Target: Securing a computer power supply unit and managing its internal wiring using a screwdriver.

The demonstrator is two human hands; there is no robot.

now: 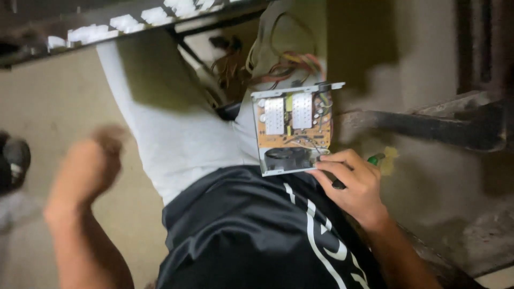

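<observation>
Your right hand (pixel 350 184) is closed around one green-handled screwdriver (pixel 375 159), touching the bottom edge of one open power supply (pixel 292 128) resting on your lap. Its board carries two heatsinks (pixel 274 115) and one fan (pixel 286 158). Your left hand (pixel 91 163) is blurred; its grip can't be told.

Pale concrete floor (pixel 48 101), dark metal bar (pixel 428 126) at right, dark shoe (pixel 15 160) at left edge.

I have a single view, from the head-worn camera: it looks steeply down, close over my lap and both hands, with the tan concrete floor (pixel 59 101) beyond my knees.
</observation>
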